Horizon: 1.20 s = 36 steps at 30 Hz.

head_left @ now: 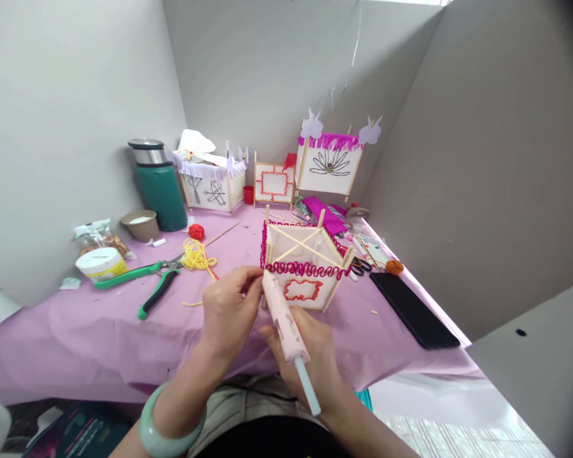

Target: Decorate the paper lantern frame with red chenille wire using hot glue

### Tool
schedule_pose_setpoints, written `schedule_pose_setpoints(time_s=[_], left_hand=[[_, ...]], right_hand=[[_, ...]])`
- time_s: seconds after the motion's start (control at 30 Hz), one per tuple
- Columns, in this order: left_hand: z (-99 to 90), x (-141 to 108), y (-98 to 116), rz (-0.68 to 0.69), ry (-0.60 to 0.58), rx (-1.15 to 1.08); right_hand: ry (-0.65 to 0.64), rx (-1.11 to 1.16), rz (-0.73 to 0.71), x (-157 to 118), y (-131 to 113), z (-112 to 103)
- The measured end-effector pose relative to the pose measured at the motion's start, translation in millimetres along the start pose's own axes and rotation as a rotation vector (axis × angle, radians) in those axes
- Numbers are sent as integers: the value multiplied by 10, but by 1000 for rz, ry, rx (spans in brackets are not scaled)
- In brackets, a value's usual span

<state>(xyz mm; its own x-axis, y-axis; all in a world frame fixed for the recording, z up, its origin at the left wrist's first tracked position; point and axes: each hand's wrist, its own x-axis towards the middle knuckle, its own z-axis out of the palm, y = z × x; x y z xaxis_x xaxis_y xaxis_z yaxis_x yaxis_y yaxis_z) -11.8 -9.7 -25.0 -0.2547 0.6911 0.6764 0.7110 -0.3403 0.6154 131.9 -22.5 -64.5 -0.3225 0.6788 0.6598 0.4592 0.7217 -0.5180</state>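
My right hand [310, 337] is wrapped round a pale pink hot glue gun [284, 318], with a translucent glue stick [307, 385] poking out of its back end. The gun's front end meets the near left corner of a small lantern-like box [279, 296]. Thin sticks frame the box, two of them crossing over its top, and magenta and red yarn trims its white panels. At that same corner my left hand [232, 302] has thumb and forefinger pinched together. What lies between those fingertips is too small to make out. A jade-coloured bangle [165, 426] circles the left wrist.
Green-handled pliers [131, 275], yellow yarn [197, 256] and a white tub [100, 264] lie to the left. Behind them stands a teal bottle [161, 194]. A black phone [413, 312] and scissors [360, 264] are on the right. Decorated paper boxes [210, 191] line the back.
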Motion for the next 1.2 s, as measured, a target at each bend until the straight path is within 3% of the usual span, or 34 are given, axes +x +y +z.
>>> schedule_pose_setpoints(time_s=[0.13,0.33,0.87,1.2], left_hand=[[19,0,-3,-126,-23,-117],[34,-10,-6,-204,-18,-190],[-11,-22,42,-148,-66,-109],[39,-82,-20,-194,-20,-167]], right_hand=[[4,2,22,23,-10,9],[24,-94,-52,32,2,31],[-11,-101,-14,-11,19,29],[1,-148,-16,37,-38,3]])
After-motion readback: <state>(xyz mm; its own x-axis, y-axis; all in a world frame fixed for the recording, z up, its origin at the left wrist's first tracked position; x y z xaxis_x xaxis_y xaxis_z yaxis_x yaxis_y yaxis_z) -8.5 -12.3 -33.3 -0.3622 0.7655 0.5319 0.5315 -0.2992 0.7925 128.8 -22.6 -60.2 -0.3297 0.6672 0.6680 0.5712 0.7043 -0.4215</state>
